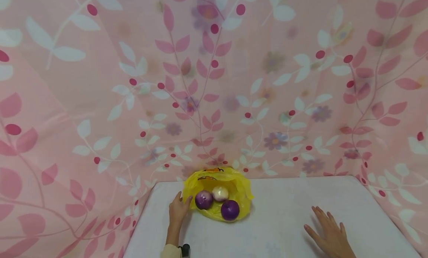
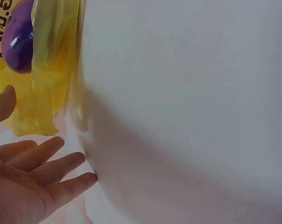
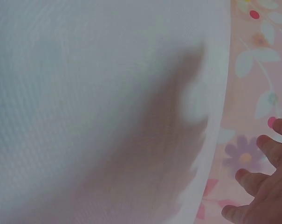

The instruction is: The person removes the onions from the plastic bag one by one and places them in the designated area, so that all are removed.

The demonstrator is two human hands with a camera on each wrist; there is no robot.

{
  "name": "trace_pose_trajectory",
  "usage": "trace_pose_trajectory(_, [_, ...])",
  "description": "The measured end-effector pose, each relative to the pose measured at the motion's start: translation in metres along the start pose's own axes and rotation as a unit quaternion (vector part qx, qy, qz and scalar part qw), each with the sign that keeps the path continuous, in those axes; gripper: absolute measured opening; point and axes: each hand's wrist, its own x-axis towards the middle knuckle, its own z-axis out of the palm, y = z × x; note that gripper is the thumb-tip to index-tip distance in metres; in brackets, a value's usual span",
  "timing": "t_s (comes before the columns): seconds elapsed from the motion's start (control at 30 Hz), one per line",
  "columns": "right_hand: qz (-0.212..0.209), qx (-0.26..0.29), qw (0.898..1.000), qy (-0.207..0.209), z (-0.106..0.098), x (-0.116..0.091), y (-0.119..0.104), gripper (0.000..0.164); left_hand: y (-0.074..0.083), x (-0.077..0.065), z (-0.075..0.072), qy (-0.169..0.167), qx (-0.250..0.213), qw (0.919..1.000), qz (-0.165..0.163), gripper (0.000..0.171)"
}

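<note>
An open yellow plastic bag (image 1: 245, 202) lies on its side on the white table. Inside its mouth are a purple-and-white round thing (image 1: 204, 199), a whitish one (image 1: 220, 193) and a glossy deep purple one (image 1: 230, 210); whether they are fruit or vegetables I cannot tell. At the bag's left edge is my left hand (image 1: 178, 211), its fingers spread and its thumb close to the yellow plastic. In the left wrist view the bag (image 2: 45, 105) is just beyond those loose fingers. My right hand (image 1: 329, 234) hovers over the table's right side with fingers apart, holding nothing.
The white table (image 1: 281, 213) has its back edge against a pink curtain (image 1: 214, 102) printed with leaves and flowers, which also hangs at both sides. A dark band (image 1: 185, 250) is on the left wrist.
</note>
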Motion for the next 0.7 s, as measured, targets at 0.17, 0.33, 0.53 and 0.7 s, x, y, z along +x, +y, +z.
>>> trace_pose_trajectory(0.17, [-0.009, 0.02, 1.0, 0.002, 0.002, -0.002, -0.001, 0.077, 0.0, 0.003, 0.002, -0.016, 0.013, 0.9998, 0.006, 0.061])
trace_pose_trajectory(0.33, [-0.01, 0.009, 1.0, 0.0, 0.006, -0.002, -0.001, 0.076, 0.001, 0.004, 0.001, -0.027, 0.005, 0.9996, 0.005, 0.06])
trace_pose_trajectory(0.53, [-0.013, 0.022, 1.0, -0.003, 0.009, -0.003, -0.005, 0.074, 0.0, 0.005, -0.001, -0.025, 0.001, 0.9996, 0.013, 0.052])
trace_pose_trajectory(0.7, [-0.02, 0.028, 0.999, 0.0, 0.014, -0.003, -0.008, 0.072, -0.002, 0.005, -0.003, -0.027, 0.02, 0.9993, 0.016, 0.04])
